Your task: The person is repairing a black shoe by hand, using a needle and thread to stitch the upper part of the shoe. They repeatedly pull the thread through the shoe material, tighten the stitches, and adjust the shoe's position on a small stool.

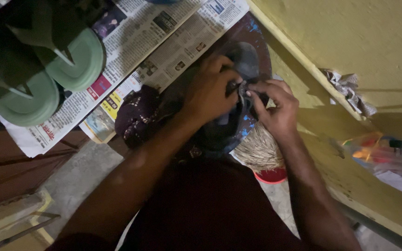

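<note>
Left hand (208, 90) and right hand (275, 104) both pinch small dark object (244, 88), fingers closed tight to steady it, above round dark blue-flecked board (257, 42); pale green rubber sandals (47, 74) well left on newspaper (164, 42).

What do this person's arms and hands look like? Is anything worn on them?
Both the left hand and the right hand are bare: no gloves, and no rings or watch visible in the dim light. The forearms are uncovered too, with a dark maroon garment lower in the frame.
</note>
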